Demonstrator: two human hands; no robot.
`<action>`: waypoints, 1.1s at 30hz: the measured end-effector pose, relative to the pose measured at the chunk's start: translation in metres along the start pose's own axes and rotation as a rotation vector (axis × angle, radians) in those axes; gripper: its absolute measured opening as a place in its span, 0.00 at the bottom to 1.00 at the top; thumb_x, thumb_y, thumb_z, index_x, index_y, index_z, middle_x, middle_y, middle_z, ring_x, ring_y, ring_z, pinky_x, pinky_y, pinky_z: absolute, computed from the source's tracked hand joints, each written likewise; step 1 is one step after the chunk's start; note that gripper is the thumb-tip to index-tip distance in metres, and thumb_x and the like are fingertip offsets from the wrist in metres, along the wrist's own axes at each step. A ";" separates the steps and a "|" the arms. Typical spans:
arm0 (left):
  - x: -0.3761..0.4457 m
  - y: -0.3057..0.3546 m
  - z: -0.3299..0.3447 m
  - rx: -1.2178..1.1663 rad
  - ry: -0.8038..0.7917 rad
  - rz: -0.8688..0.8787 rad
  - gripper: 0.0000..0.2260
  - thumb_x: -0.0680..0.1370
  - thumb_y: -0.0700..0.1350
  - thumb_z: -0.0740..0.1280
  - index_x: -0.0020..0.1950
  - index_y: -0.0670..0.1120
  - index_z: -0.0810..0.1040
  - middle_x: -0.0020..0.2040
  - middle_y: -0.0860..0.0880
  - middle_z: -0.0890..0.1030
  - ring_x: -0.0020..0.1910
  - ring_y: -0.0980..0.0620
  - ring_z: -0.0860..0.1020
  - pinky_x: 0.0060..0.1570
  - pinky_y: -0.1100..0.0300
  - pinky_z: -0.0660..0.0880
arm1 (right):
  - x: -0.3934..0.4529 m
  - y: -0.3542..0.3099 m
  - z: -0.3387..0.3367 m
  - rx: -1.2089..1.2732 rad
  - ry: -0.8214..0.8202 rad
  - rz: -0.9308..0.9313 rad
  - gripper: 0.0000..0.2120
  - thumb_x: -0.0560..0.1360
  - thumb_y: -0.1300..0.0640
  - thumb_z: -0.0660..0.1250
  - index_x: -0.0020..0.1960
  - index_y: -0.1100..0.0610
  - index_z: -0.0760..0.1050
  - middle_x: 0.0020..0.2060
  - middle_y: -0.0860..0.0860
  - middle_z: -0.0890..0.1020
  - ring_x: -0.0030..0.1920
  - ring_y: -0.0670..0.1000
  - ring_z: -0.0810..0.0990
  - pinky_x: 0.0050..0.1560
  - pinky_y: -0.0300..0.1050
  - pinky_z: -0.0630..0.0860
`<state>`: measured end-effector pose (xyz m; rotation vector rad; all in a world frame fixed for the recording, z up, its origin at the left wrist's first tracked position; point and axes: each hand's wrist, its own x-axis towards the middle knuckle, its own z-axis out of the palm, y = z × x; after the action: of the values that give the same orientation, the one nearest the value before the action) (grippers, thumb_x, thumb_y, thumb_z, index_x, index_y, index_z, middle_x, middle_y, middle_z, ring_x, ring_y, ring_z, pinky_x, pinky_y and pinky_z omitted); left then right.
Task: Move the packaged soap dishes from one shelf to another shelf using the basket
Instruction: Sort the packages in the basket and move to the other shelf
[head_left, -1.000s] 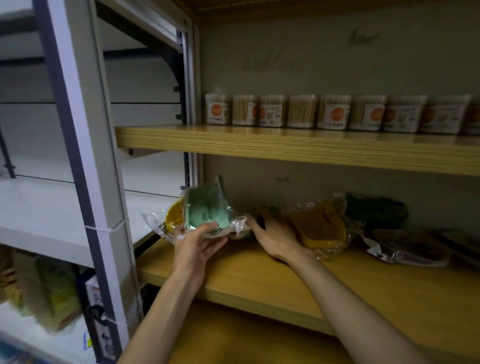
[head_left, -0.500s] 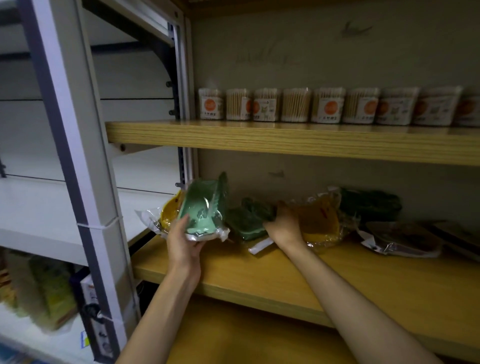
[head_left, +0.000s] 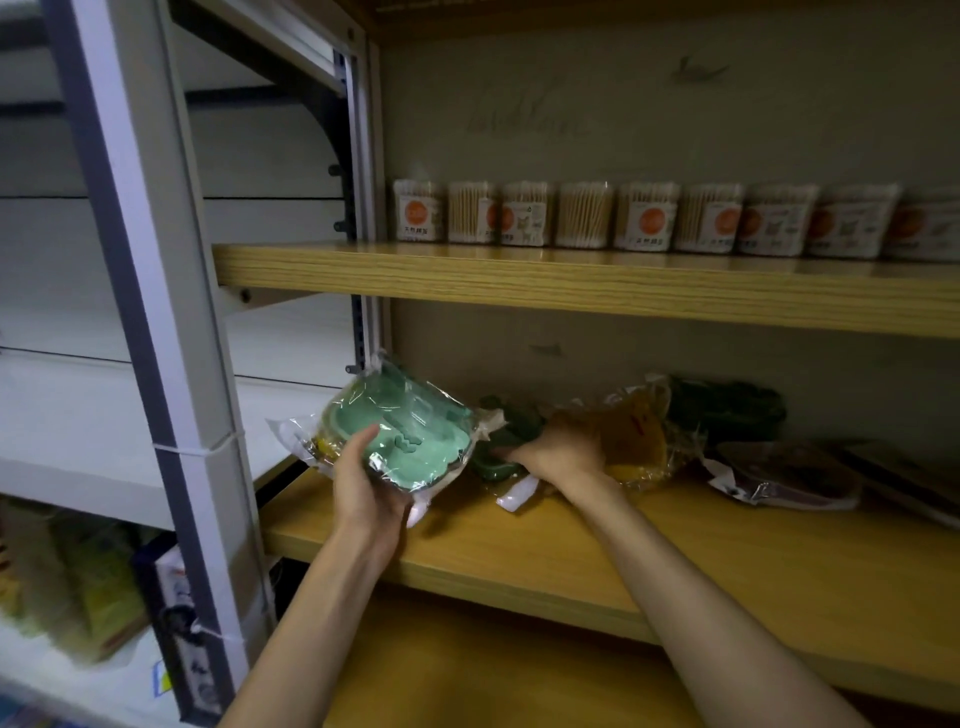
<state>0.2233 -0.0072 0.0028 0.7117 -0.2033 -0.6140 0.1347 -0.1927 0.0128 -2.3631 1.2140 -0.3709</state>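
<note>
Wooden shelf (head_left: 649, 540) spread wide beneath both hands, board bare in front of the wrists, packets strewn along the back. Above the hands, an upper shelf (head_left: 571, 283) lined with a row of cotton-swab boxes (head_left: 644, 218). Out beyond the left hand's thumb side, a grey metal upright (head_left: 156, 332) and pale shelving behind it. Basket nowhere in view. Collecting step in hand, judging by the layout: packaged soap dishes being gathered off this shelf before loading. Light green soap dish (head_left: 410, 441) in clear wrap lifted off the board and tilted, gripped by the left hand (head_left: 363, 488), thumb over the near face and fingers curled beneath; a yellow packet (head_left: 322, 447) tucked behind it, seemingly carried along in the same grip. Just beside it, toward the back, the right hand (head_left: 558, 449) curled down onto a dark green soap dish (head_left: 501, 441), fingertips hidden in the wrap, so a full grasp cannot be confirmed. Past the right hand's knuckles, a yellow soap dish (head_left: 639, 436), another dark green packet (head_left: 727, 410) and a brownish packet (head_left: 789, 475) lying flat. Next move likely calls for firming the right hand's hold on the slippery film, drawing the dark green dish clear of its neighbours without dragging them along, then turning toward wherever the basket waits.
</note>
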 end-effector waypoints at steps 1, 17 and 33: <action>0.000 -0.001 0.002 0.005 0.040 0.012 0.09 0.81 0.45 0.64 0.59 0.46 0.77 0.54 0.42 0.84 0.52 0.43 0.83 0.52 0.46 0.80 | 0.000 0.001 -0.002 0.065 0.011 0.008 0.24 0.72 0.36 0.72 0.58 0.53 0.77 0.47 0.50 0.80 0.49 0.50 0.81 0.53 0.46 0.79; -0.002 -0.014 0.002 0.359 -0.028 0.148 0.28 0.76 0.35 0.69 0.73 0.50 0.65 0.61 0.46 0.81 0.55 0.45 0.82 0.46 0.52 0.79 | -0.063 0.054 -0.060 0.883 -0.169 0.137 0.16 0.80 0.58 0.69 0.66 0.56 0.72 0.62 0.60 0.79 0.54 0.61 0.84 0.32 0.46 0.83; -0.127 -0.116 0.089 0.258 -0.123 -0.057 0.08 0.83 0.48 0.63 0.61 0.50 0.68 0.55 0.50 0.77 0.52 0.51 0.79 0.40 0.53 0.79 | -0.215 0.216 -0.142 1.138 0.086 0.256 0.18 0.76 0.60 0.72 0.64 0.61 0.74 0.51 0.60 0.87 0.48 0.58 0.87 0.35 0.44 0.84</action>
<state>0.0342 -0.0496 -0.0038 0.9318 -0.3825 -0.6936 -0.2007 -0.1654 0.0186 -1.2145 0.9274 -0.8097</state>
